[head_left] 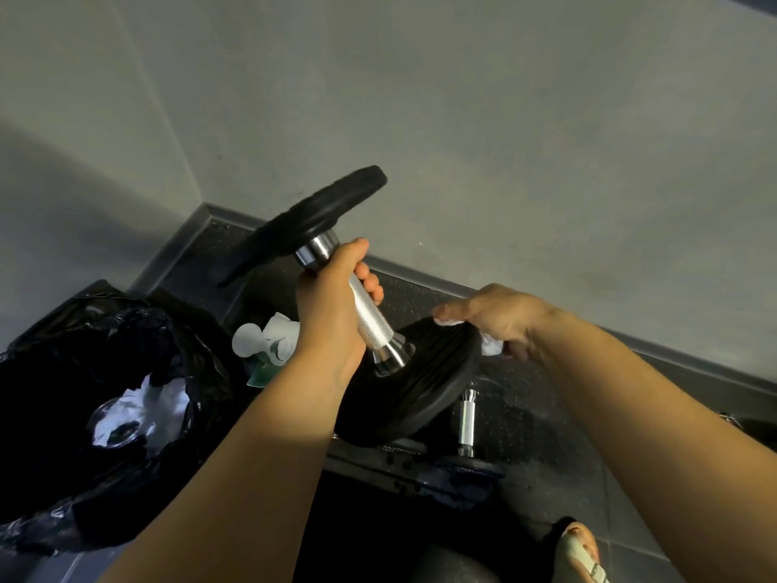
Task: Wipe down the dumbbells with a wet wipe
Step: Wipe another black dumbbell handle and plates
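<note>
Far left, a black bin bag [84, 372] gapes open with crumpled white wipes and a clear cup inside. Just right of it, a white-and-green wipe packet [269, 345] lies on the dark floor. Centre frame now: the left hand [332, 305] is wrapped tight round the silver handle of the dumbbell [372, 317], which is held up off the floor and tilted, one black plate up high, the other low. On that lower plate's rim, the right hand [500, 321] clutches a wet wipe [490, 346], pressing it to the rubber. Below it, a second dumbbell [466, 418] rests on the floor. Bottom right, a sandalled foot [580, 549].
</note>
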Action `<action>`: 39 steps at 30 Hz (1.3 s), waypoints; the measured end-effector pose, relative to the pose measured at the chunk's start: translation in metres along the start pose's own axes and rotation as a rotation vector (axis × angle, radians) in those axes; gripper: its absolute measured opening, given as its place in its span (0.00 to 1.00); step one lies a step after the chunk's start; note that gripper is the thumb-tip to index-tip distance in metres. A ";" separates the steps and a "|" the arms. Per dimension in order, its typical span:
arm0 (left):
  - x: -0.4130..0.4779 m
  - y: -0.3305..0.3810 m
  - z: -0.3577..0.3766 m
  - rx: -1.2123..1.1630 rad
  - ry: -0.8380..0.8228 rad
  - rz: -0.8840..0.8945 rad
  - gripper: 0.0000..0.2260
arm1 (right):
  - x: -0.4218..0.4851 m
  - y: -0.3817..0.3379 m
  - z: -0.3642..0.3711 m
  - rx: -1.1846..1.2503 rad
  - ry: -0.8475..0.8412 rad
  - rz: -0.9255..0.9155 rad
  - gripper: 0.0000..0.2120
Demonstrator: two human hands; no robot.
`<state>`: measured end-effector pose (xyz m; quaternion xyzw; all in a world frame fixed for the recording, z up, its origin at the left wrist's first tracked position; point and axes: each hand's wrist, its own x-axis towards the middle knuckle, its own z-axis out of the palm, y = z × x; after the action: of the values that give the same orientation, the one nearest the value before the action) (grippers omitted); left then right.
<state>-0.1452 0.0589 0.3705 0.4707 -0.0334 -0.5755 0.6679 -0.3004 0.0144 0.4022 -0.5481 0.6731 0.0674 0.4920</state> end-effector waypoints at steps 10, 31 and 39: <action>0.012 -0.003 -0.006 0.009 0.242 -0.008 0.12 | -0.058 -0.011 0.010 -0.298 0.168 -0.140 0.26; -0.001 -0.003 0.000 -0.007 0.080 0.063 0.16 | 0.024 -0.021 0.019 -0.650 0.045 -0.539 0.08; -0.002 -0.002 0.001 -0.049 -0.019 -0.019 0.17 | 0.053 -0.018 0.004 -0.286 -0.118 -0.388 0.04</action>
<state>-0.1474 0.0604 0.3708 0.4491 -0.0211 -0.5870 0.6733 -0.2795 -0.0256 0.3691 -0.7263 0.5090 0.0982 0.4514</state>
